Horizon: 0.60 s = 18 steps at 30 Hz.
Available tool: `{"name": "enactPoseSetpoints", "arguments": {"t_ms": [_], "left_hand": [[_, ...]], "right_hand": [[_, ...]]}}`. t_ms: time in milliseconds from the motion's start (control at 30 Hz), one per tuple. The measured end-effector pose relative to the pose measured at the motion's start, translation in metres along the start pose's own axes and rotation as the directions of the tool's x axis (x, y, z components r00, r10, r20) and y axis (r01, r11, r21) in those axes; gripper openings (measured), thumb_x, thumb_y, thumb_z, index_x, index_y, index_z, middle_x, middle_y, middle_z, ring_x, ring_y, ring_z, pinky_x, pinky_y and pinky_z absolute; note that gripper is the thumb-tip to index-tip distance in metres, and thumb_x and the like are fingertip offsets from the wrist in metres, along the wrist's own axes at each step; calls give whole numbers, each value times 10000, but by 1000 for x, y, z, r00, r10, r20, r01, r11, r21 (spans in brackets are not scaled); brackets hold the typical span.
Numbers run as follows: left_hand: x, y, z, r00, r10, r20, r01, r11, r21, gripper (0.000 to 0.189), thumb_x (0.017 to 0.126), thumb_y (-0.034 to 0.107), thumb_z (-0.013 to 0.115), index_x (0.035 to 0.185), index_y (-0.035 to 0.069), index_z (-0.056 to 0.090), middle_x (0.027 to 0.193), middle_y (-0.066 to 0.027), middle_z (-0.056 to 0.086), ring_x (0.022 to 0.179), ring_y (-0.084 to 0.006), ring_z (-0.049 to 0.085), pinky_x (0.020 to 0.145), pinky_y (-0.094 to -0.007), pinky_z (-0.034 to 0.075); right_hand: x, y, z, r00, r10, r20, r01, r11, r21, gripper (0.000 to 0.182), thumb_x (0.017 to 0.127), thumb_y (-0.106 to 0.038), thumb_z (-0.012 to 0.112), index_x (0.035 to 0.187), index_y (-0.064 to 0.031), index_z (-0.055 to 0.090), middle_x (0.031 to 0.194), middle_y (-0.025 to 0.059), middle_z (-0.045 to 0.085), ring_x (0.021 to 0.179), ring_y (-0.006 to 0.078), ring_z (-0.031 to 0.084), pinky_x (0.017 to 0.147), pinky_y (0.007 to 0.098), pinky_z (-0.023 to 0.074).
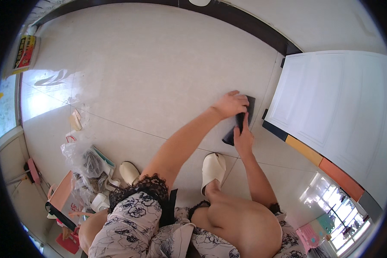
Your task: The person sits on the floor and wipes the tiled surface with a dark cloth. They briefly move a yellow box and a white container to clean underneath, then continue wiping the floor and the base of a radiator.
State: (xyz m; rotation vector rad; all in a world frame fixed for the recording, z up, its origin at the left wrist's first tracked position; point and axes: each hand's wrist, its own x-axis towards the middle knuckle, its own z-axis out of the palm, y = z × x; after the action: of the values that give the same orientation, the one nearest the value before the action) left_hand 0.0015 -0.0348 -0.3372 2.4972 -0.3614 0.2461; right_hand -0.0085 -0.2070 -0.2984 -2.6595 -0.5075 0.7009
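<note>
A flat, dark grey folded piece [251, 108], seemingly cloth, lies against or just above the pale floor tiles [132, 74]; I cannot tell whether it rests on them. My left hand [233, 104] grips its far part, fingers curled over the edge. Nearer to me, my right hand [244, 140] holds the lower part, with a finger pointing up along the dark fold. Both hands partly hide the piece. Between it and my body is a cream slipper [213, 169] on my right foot.
To the right stands a white-topped drawer cabinet [329, 100] with coloured fronts. Plastic bags [84, 158] and a pink box [63, 193] crowd the left, beside another cream slipper [129, 173]. A crumpled scrap [75, 120] lies farther out. Dark skirting [245, 27] edges the far wall.
</note>
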Motion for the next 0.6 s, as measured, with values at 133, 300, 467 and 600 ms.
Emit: {"name": "enactPoseSetpoints", "arguments": {"t_ms": [133, 300, 467, 600], "left_hand": [[-34, -50, -43, 997, -69, -38, 69, 998, 0, 169, 744, 166, 552, 877, 200, 650, 1096, 53, 589, 1113, -135, 516, 1013, -395, 383], [-114, -86, -110, 953, -249, -174, 269, 958, 104, 260, 675, 32, 578, 874, 180, 654, 1036, 36, 620, 1039, -162, 568, 996, -420, 404], [-245, -93, -171, 896, -404, -184, 441, 858, 263, 294, 657, -35, 539, 869, 142, 641, 1031, -6, 610, 999, -214, 575, 882, -380, 476], [-314, -75, -215, 831, -556, -1, 531, 794, 295, 263, 662, -40, 549, 858, 111, 638, 945, -37, 606, 917, -252, 580, 773, -366, 492]], "right_hand": [[28, -54, 17, 984, -118, 132, 108, 991, 81, 716, 835, -210, 499, 1437, -110, 126, 741, 280, 598, 653, 446, 587, 618, 513, 463], [45, -139, 53, 895, -307, 323, 263, 949, 174, 742, 840, -174, 481, 1433, -60, 50, 746, 288, 600, 640, 454, 583, 618, 526, 464], [21, -233, 112, 663, -444, 603, 355, 895, 269, 718, 861, -215, 469, 1440, -104, 59, 765, 268, 608, 669, 429, 595, 633, 510, 476], [-3, -259, 189, 462, -663, 588, 373, 748, 550, 648, 862, -257, 500, 1423, -134, 198, 983, 247, 606, 870, 394, 594, 793, 457, 464]]}}
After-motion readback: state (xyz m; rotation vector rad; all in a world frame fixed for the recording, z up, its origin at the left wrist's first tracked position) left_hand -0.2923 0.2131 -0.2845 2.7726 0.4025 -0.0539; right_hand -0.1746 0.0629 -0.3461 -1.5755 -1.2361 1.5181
